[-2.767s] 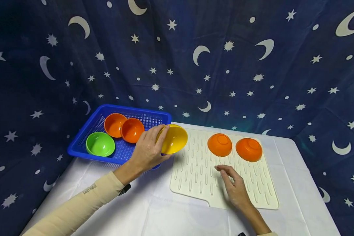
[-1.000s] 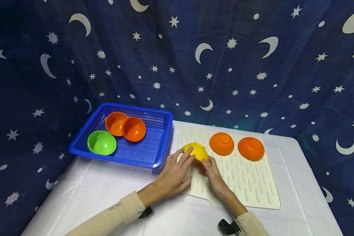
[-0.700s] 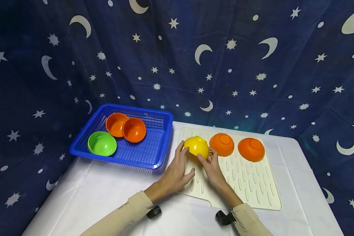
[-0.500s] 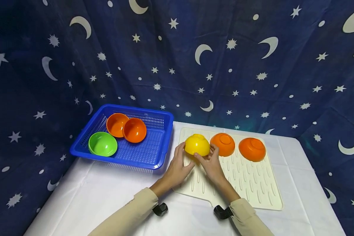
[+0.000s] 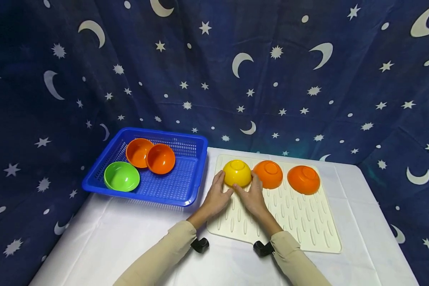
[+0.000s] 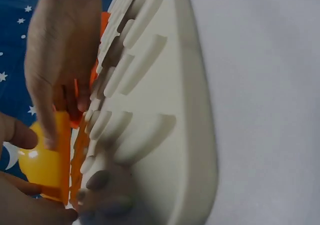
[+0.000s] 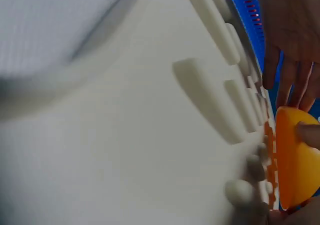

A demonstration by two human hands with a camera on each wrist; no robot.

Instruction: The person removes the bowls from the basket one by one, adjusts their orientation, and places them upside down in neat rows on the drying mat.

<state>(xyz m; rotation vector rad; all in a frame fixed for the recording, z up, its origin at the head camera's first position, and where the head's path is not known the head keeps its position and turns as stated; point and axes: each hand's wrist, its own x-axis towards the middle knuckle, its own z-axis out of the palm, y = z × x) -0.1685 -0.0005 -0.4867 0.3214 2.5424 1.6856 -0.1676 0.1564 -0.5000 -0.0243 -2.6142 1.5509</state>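
A yellow bowl is upside down at the back left of the cream ribbed drying mat, its rim close over the ribs in both wrist views. My left hand holds its left side, fingertips along the rim. From the right, my right hand grips it with the thumb at the front and fingers round the side. In the right wrist view, the same bowl sits between both hands. Two orange bowls rest upside down in a row to its right.
Left of the mat stands a blue plastic basket. Inside are a green bowl and two overlapping orange bowls, openings facing up. A dark curtain with moons and stars hangs behind the white-covered table.
The yellow bowl has travelled from beside the basket to the mat's back left, turned upside down and lowered. The right hand has joined the left on it; recently both moved slightly closer together.
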